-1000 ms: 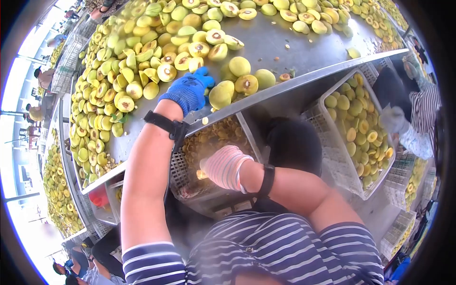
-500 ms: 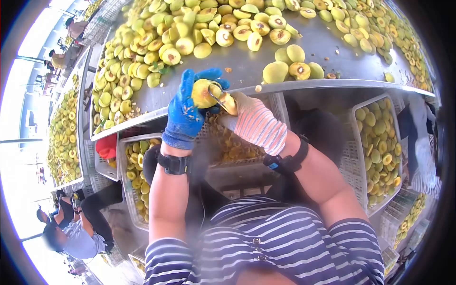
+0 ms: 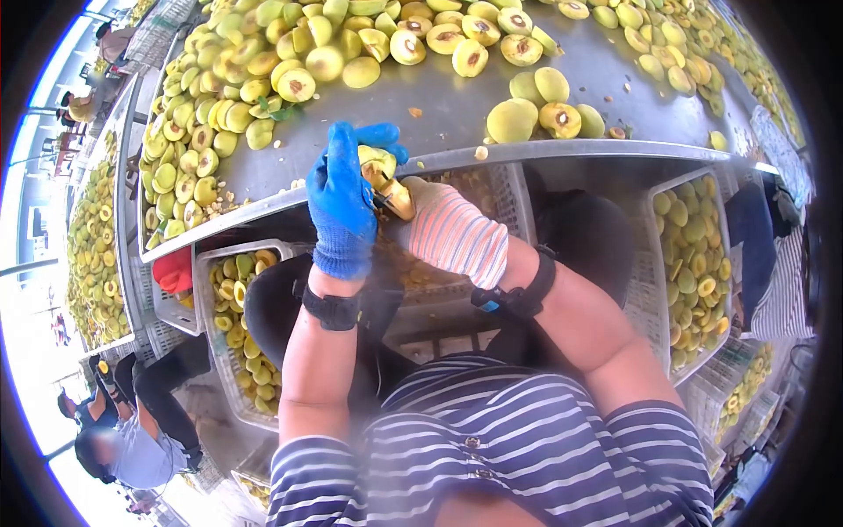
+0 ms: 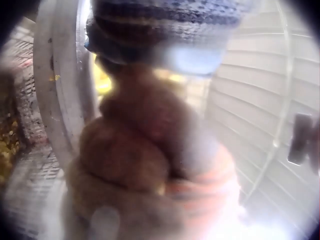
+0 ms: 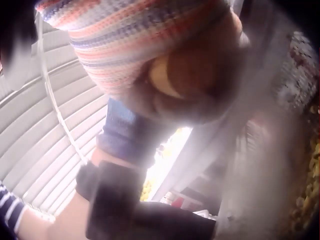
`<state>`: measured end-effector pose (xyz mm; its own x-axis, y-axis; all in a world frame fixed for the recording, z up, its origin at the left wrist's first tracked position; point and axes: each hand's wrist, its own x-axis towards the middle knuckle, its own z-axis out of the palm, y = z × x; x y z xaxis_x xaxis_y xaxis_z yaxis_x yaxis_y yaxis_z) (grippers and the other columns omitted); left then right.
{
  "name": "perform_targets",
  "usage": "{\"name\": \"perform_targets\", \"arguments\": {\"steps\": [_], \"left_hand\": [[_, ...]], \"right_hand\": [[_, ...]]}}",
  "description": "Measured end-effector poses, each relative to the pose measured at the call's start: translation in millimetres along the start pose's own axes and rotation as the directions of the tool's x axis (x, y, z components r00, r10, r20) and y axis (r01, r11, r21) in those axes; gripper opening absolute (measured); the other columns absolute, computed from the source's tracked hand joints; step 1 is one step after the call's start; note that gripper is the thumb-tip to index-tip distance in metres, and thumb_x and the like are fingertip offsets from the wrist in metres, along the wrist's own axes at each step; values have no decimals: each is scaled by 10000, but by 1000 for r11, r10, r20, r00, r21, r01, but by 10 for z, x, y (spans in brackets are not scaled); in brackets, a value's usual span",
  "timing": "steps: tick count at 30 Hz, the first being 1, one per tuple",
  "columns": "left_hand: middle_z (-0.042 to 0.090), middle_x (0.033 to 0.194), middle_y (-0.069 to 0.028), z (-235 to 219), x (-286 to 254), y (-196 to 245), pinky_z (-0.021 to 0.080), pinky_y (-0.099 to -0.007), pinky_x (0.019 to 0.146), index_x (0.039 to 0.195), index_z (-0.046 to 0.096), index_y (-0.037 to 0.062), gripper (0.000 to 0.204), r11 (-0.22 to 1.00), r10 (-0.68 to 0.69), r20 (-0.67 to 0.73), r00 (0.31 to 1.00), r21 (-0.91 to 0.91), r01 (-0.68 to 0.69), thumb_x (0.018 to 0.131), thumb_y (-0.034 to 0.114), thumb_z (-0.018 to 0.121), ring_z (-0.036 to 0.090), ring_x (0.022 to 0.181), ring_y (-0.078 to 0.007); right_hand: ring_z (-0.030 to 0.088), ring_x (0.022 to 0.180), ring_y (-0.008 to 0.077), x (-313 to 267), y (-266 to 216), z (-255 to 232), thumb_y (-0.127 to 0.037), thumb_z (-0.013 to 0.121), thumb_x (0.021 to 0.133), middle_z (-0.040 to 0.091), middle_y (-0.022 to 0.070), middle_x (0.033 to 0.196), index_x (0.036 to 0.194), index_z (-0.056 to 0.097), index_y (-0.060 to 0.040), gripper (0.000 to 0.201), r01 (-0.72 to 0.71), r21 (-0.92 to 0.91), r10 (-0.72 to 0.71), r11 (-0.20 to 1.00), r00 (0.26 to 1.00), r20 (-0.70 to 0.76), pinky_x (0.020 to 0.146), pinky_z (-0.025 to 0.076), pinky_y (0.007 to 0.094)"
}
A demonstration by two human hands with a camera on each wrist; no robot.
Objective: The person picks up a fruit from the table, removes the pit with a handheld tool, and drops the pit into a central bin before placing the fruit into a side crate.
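Note:
In the head view my left hand, in a blue glove, holds a yellow-green fruit above the table's near edge. A cut surface shows on the fruit. My right hand, in a striped glove with brownish fingertips, grips a small pitting tool with a yellowish handle. Its metal end is right at the fruit's lower side. The right wrist view shows the striped glove curled around the handle. Close by in the left wrist view are the right hand's fingers, blurred, under the blue cuff.
A metal table bears heaps of halved fruit and a small cluster near its edge. Below the hands stands a crate of scraps. Crates of fruit flank it on the left and right.
My left hand has come from the fruit on the table to meet the right hand, which rose from over the scrap crate. Since half a second ago, the held fruit has turned and shows more cut surface.

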<state>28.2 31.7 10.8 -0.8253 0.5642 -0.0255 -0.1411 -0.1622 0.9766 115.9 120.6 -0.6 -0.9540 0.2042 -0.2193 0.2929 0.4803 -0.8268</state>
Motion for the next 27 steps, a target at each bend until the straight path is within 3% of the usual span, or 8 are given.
{"name": "perform_targets", "arguments": {"steps": [4,10,14,16,20,22,24,27], "left_hand": [[708,896,-131,-20,23,-20,559,-321,722,996,677,-42,488,999,39,45,998,21,-40,1036,387,448,688,776,-208],[707,909,-147,14,-26,76,560,-305,703,1029,667,-46,484,979,-114,160,981,-151,138,1030,387,452,684,767,-212],[699,956,-141,-9,-65,187,558,-290,691,1115,636,-42,467,983,-110,253,961,-117,144,1035,373,439,676,815,-207],[687,1015,-140,-127,-134,152,565,-298,705,1164,609,-40,469,990,139,77,987,-16,-138,1042,373,424,670,858,-205],[616,1222,-147,-1171,-476,452,584,-360,787,1297,539,25,397,987,66,-12,998,-144,-67,1013,300,508,651,1023,-264],[670,1114,-122,-1607,-652,673,553,-323,783,1257,582,-12,395,954,-10,-328,944,281,108,1022,298,512,674,920,-214],[674,1148,-123,-1936,-676,674,522,-300,798,1251,608,11,353,99,204,-218,954,974,202,977,234,597,669,957,-172],[669,1161,-119,-1444,-324,516,510,-289,812,1292,572,4,396,448,371,-20,929,880,-160,950,193,636,638,1014,-155]], "right_hand": [[654,668,336,-28,156,48,-149,618,808,660,181,735,903,633,-4,174,254,240,-249,937,967,-50,605,512,405],[541,602,106,-151,135,-145,-158,719,767,587,-5,689,962,640,-72,227,-392,592,-1,704,833,553,554,432,272],[428,439,84,-220,194,-149,-173,734,773,468,-40,566,753,593,-95,163,-221,638,-103,737,897,429,404,306,256],[541,537,177,-296,128,-254,-212,744,762,590,48,638,811,636,-43,207,-78,448,-115,891,914,388,499,414,323],[690,897,332,-427,137,-355,-212,683,804,719,160,921,1011,710,-37,272,63,-358,79,932,926,369,756,527,434],[697,942,320,-491,280,-286,-178,659,815,725,156,977,1037,728,-64,259,64,-589,175,805,924,340,786,542,421],[701,958,313,-562,290,-321,-149,636,824,729,147,1001,1021,743,-72,237,135,-568,137,812,902,410,787,554,421],[702,969,300,-579,265,-267,-156,661,821,732,135,1011,1028,749,-89,235,196,-545,77,815,896,437,771,557,420]]}}
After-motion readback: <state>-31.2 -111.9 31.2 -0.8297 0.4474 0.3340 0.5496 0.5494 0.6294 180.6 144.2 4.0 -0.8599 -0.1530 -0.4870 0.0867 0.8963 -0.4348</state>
